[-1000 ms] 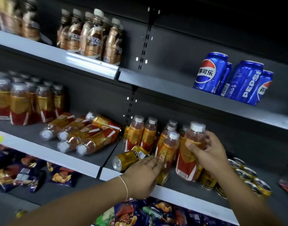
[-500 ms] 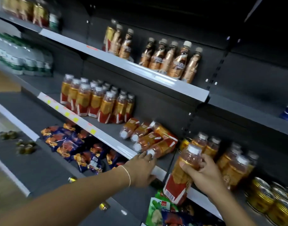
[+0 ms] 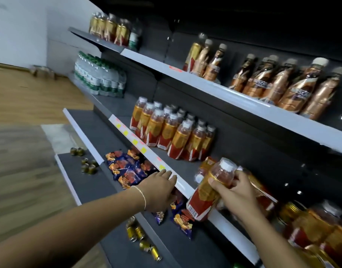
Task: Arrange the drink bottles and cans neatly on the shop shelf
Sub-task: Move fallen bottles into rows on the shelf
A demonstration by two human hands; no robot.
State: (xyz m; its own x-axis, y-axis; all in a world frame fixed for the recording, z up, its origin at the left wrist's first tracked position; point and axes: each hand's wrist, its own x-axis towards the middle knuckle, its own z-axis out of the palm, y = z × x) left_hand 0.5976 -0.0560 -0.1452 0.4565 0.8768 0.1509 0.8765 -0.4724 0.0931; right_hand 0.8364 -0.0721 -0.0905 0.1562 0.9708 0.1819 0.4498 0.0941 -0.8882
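Note:
My right hand (image 3: 233, 192) grips a tilted drink bottle (image 3: 208, 190) with a white cap and a red and gold label, held in front of the middle shelf's white edge (image 3: 183, 185). My left hand (image 3: 159, 187) rests with straight fingers on that edge, left of the bottle. Further left on this shelf stand several matching bottles (image 3: 172, 132) upright in rows. Behind my right hand lie more bottles (image 3: 261, 190) on their sides, partly hidden. Gold cans (image 3: 291, 210) stand at the right.
Copper-coloured bottles (image 3: 278, 82) line the upper shelf. Water bottles (image 3: 100, 76) stand at the far left. Snack bags (image 3: 127, 169) fill the shelf below, and small gold cans (image 3: 141, 235) lie on the lowest shelf. Wooden floor (image 3: 21, 132) lies to the left.
My view has swung left along the shelves. My right hand has carried the bottle out to the shelf's front edge. My left hand has slid left along that edge.

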